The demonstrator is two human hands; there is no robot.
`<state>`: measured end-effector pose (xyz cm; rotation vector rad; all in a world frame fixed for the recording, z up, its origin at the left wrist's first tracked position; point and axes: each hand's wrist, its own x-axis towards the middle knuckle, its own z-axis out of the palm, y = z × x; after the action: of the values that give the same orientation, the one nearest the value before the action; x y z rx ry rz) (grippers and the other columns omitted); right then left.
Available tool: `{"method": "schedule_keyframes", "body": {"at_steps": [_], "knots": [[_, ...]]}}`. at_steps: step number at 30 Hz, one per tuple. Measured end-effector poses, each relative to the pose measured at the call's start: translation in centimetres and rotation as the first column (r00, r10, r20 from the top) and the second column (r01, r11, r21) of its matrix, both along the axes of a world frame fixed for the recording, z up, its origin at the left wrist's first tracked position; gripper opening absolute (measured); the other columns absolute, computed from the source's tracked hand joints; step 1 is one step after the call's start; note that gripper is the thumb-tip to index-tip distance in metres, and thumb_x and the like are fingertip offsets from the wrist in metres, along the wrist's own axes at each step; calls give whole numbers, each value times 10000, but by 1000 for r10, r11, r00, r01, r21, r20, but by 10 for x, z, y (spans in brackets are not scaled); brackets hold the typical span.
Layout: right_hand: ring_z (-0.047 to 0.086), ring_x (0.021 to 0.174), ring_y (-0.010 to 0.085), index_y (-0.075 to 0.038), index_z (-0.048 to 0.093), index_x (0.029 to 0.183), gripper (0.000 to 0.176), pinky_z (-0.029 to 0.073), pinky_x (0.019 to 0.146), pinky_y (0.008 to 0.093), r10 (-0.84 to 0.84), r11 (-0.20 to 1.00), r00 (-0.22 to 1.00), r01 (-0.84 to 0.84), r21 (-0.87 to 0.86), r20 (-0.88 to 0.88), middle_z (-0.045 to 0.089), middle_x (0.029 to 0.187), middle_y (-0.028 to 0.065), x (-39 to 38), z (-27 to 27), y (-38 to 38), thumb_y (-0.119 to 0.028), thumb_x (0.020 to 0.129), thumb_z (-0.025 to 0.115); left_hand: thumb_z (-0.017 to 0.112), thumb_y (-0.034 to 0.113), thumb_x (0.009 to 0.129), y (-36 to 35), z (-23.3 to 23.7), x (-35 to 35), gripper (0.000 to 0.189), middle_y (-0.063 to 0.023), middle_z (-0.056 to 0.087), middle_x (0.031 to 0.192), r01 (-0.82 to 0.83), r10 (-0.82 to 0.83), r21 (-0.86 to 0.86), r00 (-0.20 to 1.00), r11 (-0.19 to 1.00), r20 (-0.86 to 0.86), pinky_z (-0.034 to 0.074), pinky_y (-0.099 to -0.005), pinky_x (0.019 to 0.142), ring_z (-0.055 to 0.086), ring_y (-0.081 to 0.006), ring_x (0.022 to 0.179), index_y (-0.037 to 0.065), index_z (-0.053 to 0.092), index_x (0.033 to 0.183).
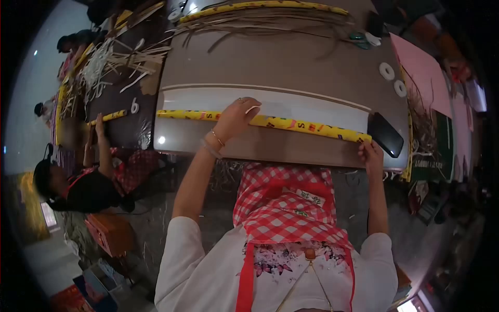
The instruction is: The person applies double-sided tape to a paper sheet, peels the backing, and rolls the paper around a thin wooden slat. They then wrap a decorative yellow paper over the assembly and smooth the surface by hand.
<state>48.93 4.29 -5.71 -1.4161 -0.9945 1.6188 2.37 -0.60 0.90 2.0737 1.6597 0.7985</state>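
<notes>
A long yellow patterned strip (306, 126), like a wrapped roll, lies across the table near its front edge. My left hand (236, 120) rests on the strip left of its middle, fingers bent, with a small white piece at the fingertips. At the strip's right end, my right hand (371, 153) pinches the tip between thumb and fingers. Behind the strip is a white sheet (197, 99), with a thin pale strip (270, 89) along its far edge. A black phone (385, 135) lies just beyond the right hand.
Brown strips (249, 22) and another yellow roll (270, 6) lie at the table's back. Green scissors (359, 40) and white tape rolls (386, 71) are at the back right. A co-worker (88, 184) sits at the left, by a table with pale strips (99, 67).
</notes>
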Motion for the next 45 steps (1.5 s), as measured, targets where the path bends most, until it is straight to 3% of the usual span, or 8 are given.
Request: {"method": "schedule_keyframes", "body": {"at_steps": [3, 5, 11, 18, 20, 27, 30, 45], "knots": [[590, 640, 73, -71, 621, 985, 188, 429, 567, 204, 9, 1000, 1000, -9, 7, 16, 644, 781, 8, -3, 2, -4, -253, 943, 599, 533, 210, 951, 19, -9, 3, 228, -136, 649, 1068, 34, -68, -237, 988, 971, -137, 482, -407, 836, 606, -345, 957, 26, 637, 1036], [598, 636, 75, -66, 622, 984, 201, 438, 561, 203, 10, 1000, 999, -9, -24, 48, 654, 791, 13, -4, 10, -5, -261, 946, 592, 517, 252, 964, 20, -1, 9, 263, -114, 646, 1069, 101, -124, -166, 984, 981, -131, 486, -406, 836, 606, -332, 980, 32, 644, 1030], [625, 606, 85, -35, 615, 994, 246, 463, 510, 201, 69, 987, 997, -63, -145, 37, 685, 838, 43, -8, 33, -8, -275, 955, 578, 565, 299, 940, 8, 19, 22, 341, -101, 559, 1237, 33, -126, -314, 951, 949, -282, 495, -395, 865, 585, -314, 1074, 56, 621, 1173], [658, 590, 120, 14, 605, 1010, 300, 481, 472, 214, 149, 961, 989, -146, -234, -6, 702, 847, 83, -5, 37, -6, -280, 960, 574, 788, 354, 731, 6, 13, 25, 681, -144, 473, 1352, 47, -175, -314, 901, 948, -396, 482, -419, 919, 534, -347, 1173, 36, 558, 1287], [661, 586, 126, 21, 605, 1015, 308, 484, 467, 216, 151, 955, 989, -147, -256, -7, 705, 851, 92, -5, 42, -6, -280, 962, 571, 807, 397, 683, 8, 11, 25, 780, -225, 445, 1373, 79, -234, -347, 870, 934, -434, 463, -432, 949, 487, -399, 1216, 24, 510, 1300], [650, 558, 122, 20, 602, 1091, 323, 511, 466, 229, 178, 916, 983, -184, -357, -51, 702, 830, 104, -2, 56, -3, -276, 968, 561, 846, 320, 645, 10, 24, 36, 832, -207, 441, 1382, 92, -241, -329, 861, 940, -449, 461, -433, 943, 495, -379, 1211, 71, 494, 1356], [639, 544, 112, 9, 614, 1059, 268, 487, 456, 225, 161, 880, 982, -187, -437, -97, 700, 801, 82, -2, 60, -3, -237, 958, 584, 829, 245, 687, 10, 27, 40, 770, -172, 390, 1332, -25, -195, -404, 847, 915, -494, 443, -458, 912, 471, -379, 1168, 81, 495, 1361], [631, 546, 86, -2, 656, 1071, 285, 500, 500, 217, 209, 888, 972, -235, -395, -109, 672, 693, 77, 5, 63, -3, -255, 955, 593, 789, 51, 711, 8, 28, 31, 763, -157, 424, 1255, -25, -284, -508, 804, 861, -523, 405, -420, 969, 445, -374, 1188, 45, 440, 1390]]}}
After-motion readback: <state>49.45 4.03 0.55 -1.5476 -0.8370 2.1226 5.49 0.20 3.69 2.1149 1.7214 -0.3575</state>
